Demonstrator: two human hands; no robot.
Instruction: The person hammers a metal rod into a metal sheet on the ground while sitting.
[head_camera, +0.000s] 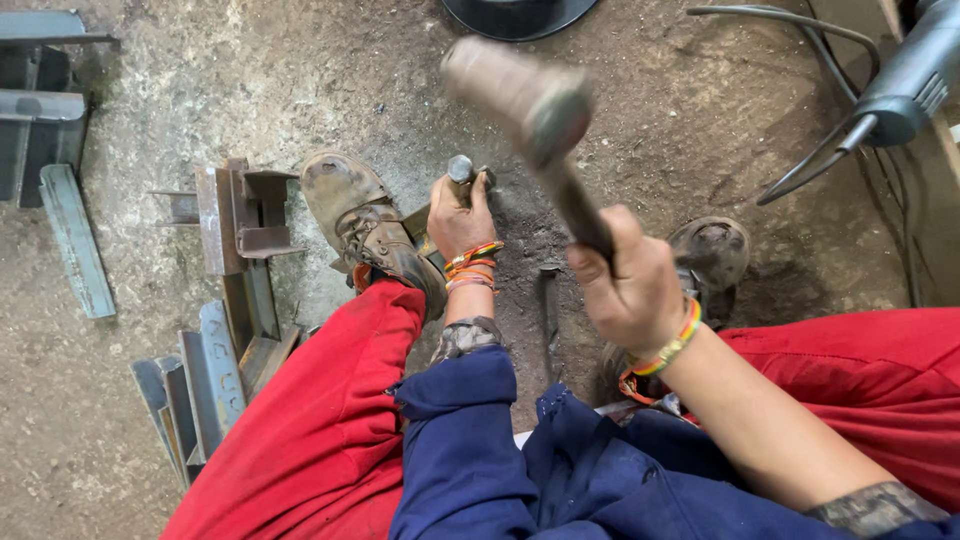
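Right hand (632, 290): fist closed round the wooden handle of a raised steel-headed hammer (535, 100), blurred, head toward 11 o'clock. Left hand (458, 215): clenched on a short upright steel chisel (461, 170) at floor level beside a worn brown boot (362, 225). Grey steel angle offcuts (215, 345) at 9 o'clock; open dirt floor (640, 130) at 12.

Hammer head (515, 95) motion-blurred; chisel (461, 170) shaft hidden in left hand (458, 215), prob.

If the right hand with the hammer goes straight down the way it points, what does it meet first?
Most likely the top of the steel punch that the left hand holds upright on the ground. The hammer in the right hand is blurred, so its exact line is unclear.
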